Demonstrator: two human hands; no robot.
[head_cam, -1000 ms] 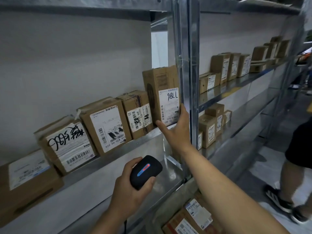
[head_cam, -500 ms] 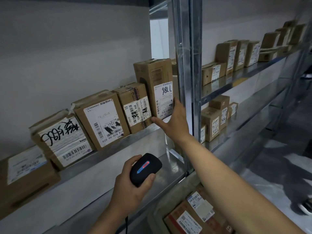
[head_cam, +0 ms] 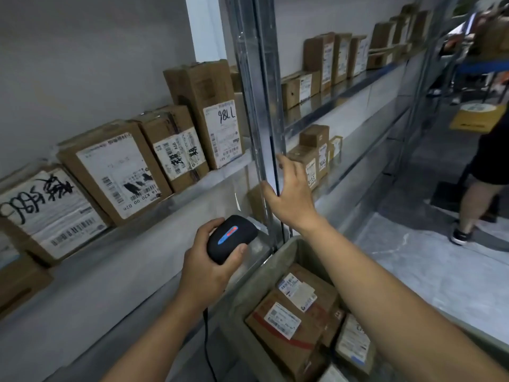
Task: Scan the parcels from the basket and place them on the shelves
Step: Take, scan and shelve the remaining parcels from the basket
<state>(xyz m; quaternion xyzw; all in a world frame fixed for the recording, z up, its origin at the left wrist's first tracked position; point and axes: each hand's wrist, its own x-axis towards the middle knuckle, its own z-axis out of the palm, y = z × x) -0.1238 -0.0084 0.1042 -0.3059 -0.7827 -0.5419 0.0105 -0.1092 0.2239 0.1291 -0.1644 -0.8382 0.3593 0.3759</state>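
My left hand (head_cam: 209,267) grips a black barcode scanner (head_cam: 230,238) with a red and blue strip, held below the shelf edge. My right hand (head_cam: 290,194) hangs open in front of the metal upright (head_cam: 259,111), its fingers spread and holding nothing. The tall brown parcel marked "98LL" (head_cam: 209,111) stands upright on the shelf (head_cam: 176,199), apart from my hand. Below, the grey basket (head_cam: 256,288) holds several brown parcels (head_cam: 292,318) with white labels.
Several labelled parcels (head_cam: 110,169) lean in a row along the left shelf. More boxes (head_cam: 327,59) stand on the right-hand shelves. A person's leg (head_cam: 473,205) is on the floor at the right, near a yellow box (head_cam: 476,117).
My right hand has let go of the "98LL" parcel and drawn back down to the right. The view has tilted down, so the basket shows more.
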